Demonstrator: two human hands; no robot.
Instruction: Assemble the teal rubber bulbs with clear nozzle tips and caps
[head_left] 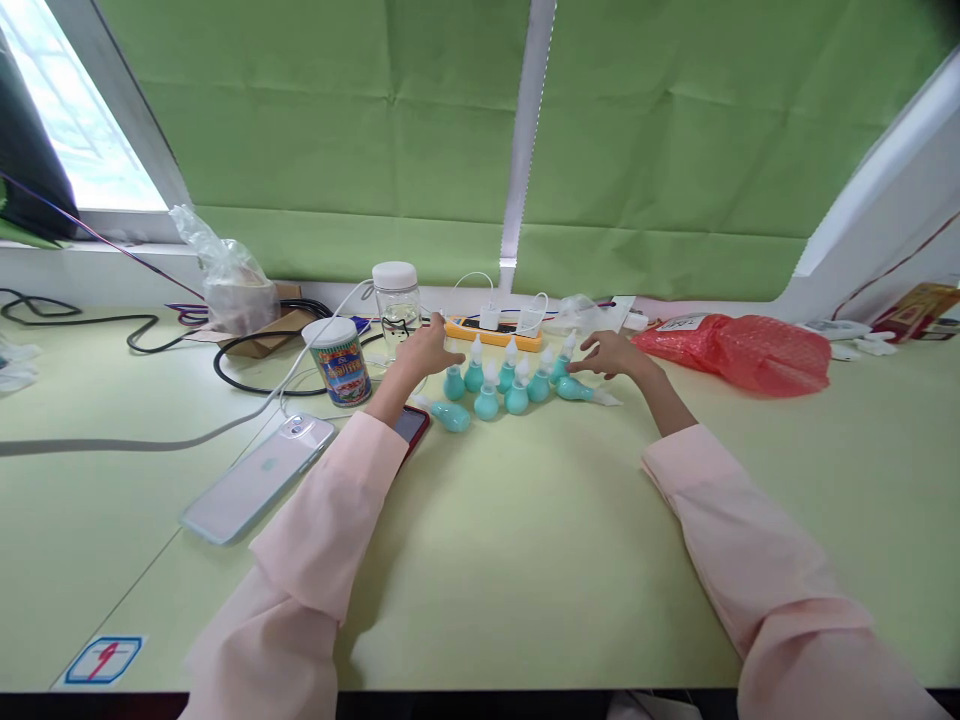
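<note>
Several teal squeeze bulbs with clear pointed tips, like bulb syringes, stand in a cluster, one of them a front bulb (486,402). Two more lie on their sides: a left bulb (451,416) and a right bulb (574,389). My left hand (424,350) is open, thumb apart from the fingers, just above the leftmost standing bulb (454,384), whose tip I cannot see. On the other side, my right hand (609,354) is open with fingers spread. Its fingertips are close to the rightmost standing bulb (559,370); whether they touch it I cannot tell.
Behind the bulbs lies a yellow power strip (495,334) with white chargers. Left are a lidded jar (397,310), a printed can (341,365), a pale phone (259,478), a dark phone (412,427) and cables. A red plastic bag (750,352) lies at right.
</note>
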